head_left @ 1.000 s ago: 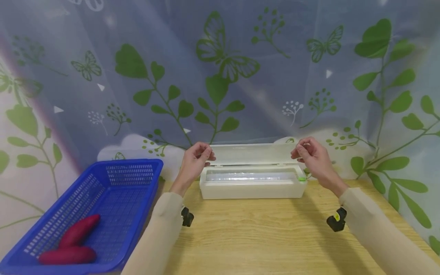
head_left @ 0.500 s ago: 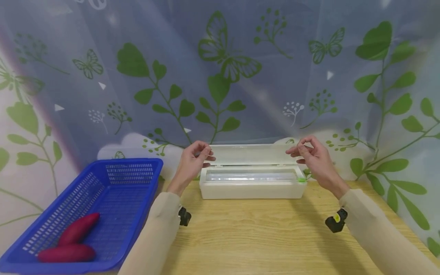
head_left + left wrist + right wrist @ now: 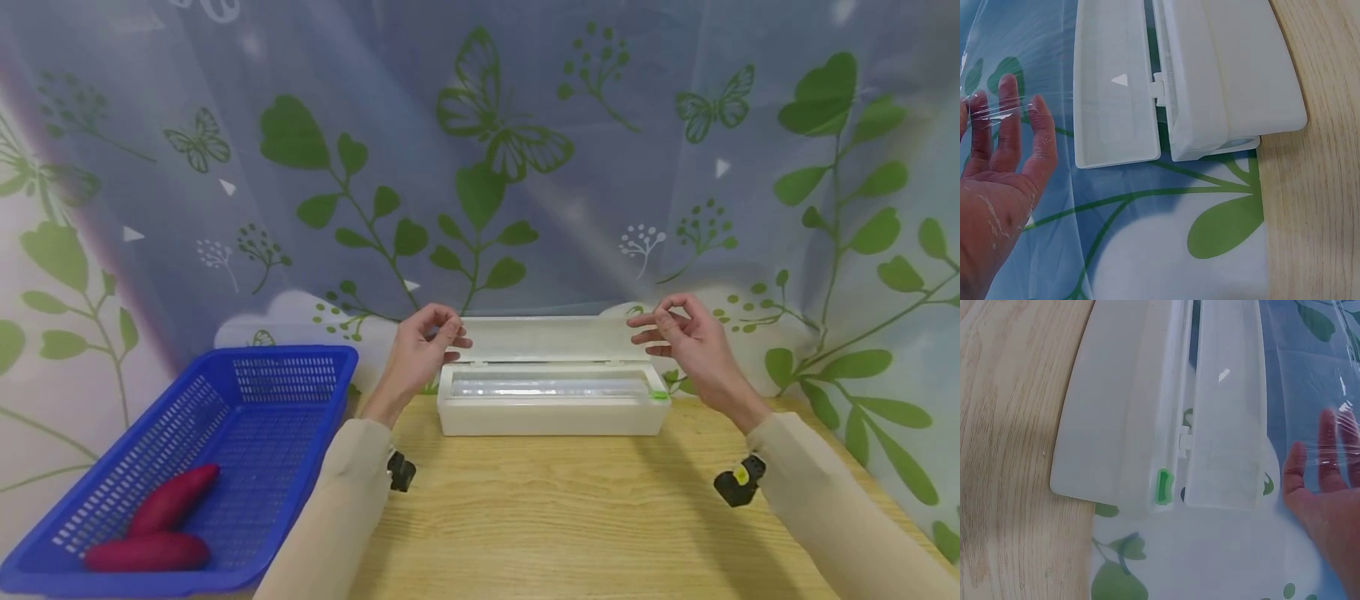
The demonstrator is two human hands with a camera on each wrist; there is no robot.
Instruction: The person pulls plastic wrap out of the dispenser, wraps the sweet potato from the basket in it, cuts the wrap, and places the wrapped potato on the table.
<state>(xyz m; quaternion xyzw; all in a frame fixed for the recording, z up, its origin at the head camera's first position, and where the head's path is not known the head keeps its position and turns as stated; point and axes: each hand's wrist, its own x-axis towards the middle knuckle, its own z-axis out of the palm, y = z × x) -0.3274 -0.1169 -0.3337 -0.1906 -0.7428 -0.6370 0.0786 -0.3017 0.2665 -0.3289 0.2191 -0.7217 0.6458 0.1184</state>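
Observation:
A transparent sheet of cling film (image 3: pixel 1029 44) spreads between my two hands, showing as shiny creases in both wrist views. My left hand (image 3: pixel 418 348) pinches one side between thumb and index finger, the other fingers spread against the film. On the opposite side my right hand (image 3: pixel 693 346) pinches the film the same way. Both hands are raised above a white cling film dispenser (image 3: pixel 551 419). Its lid (image 3: pixel 547 338) is tipped back on hinges, and a film roll (image 3: pixel 551 387) lies inside. A green slider (image 3: pixel 1164 486) sits at the dispenser's right end.
At the left, a blue plastic basket (image 3: pixel 288 492) holds two purple-red sweet potatoes (image 3: pixel 147 552). The dispenser stands at the back of a wooden table (image 3: pixel 555 508), against a patterned curtain (image 3: pixel 375 100).
My right hand's lower fingers have straightened and spread leftward across the film. Both hands have stayed nearly in place, and the dispenser has not moved.

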